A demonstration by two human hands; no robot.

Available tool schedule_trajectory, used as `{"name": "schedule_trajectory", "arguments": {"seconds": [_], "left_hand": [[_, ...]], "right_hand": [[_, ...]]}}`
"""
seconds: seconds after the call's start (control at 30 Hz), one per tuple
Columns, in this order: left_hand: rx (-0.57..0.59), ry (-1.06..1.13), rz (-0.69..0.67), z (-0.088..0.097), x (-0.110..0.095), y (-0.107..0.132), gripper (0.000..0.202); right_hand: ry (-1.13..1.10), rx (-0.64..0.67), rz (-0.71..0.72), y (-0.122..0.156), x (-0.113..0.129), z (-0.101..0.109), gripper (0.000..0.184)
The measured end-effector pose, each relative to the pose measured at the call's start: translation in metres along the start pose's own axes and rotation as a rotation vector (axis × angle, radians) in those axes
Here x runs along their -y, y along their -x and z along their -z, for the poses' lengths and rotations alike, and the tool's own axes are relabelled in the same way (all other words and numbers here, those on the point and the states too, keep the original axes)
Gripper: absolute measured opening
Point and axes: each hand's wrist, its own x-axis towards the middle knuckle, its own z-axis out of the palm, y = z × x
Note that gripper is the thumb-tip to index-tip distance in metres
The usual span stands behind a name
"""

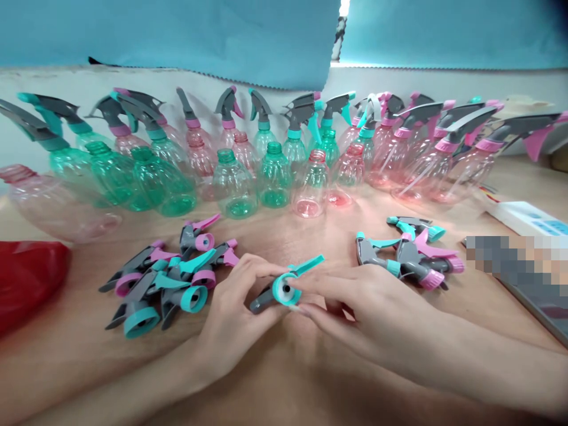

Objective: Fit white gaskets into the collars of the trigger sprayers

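Your left hand (228, 302) pinches the teal-and-grey spray head (285, 291), collar (277, 289) facing you, trigger (312, 264) slanting up rightward; your right hand (368, 299) grips the collar's right side.

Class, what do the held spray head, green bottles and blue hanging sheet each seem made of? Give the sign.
Spray head: probably hard plastic, judging by its smooth, solid teal and grey parts.
Green bottles: likely glossy plastic, see-through with bright highlights, though glass might look similar.
Blue sheet: matt, perhaps woven or felt-like fabric, judging by its zigzag edge.
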Motion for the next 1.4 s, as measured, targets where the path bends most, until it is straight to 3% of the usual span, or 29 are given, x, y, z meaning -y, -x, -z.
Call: {"name": "schedule_trajectory", "arguments": {"seconds": [0.13,0.27,0.67,0.97,1.17,1.4], "left_hand": [[-0.013,-0.053,-0.09,0.001,-0.002,0.0,0.023],[-0.03,-0.101,-0.189,0.001,-0.003,-0.002,0.025],[0.058,-0.121,-0.174,0.0,-0.006,-0.002,0.023],[0.074,-0.104,-0.111,0.0,-0.006,-0.002,0.015],[0.114,-0.109,-0.141,-0.001,-0.007,-0.003,0.011],[0.16,-0.159,-0.182,0.0,-0.008,-0.004,0.011]], "right_hand": [[-0.066,0.053,-0.056,0.004,0.003,0.0,0.006],[-0.015,0.008,-0.035,0.005,0.0,-0.002,0.005],[-0.088,-0.064,-0.094,0.0,-0.005,0.002,0.007],[-0.152,0.065,-0.155,0.001,-0.006,-0.001,0.003],[-0.1,0.142,-0.132,0.0,-0.008,0.0,0.014],[-0.1,0.194,-0.054,-0.005,-0.012,0.005,0.007]]}}
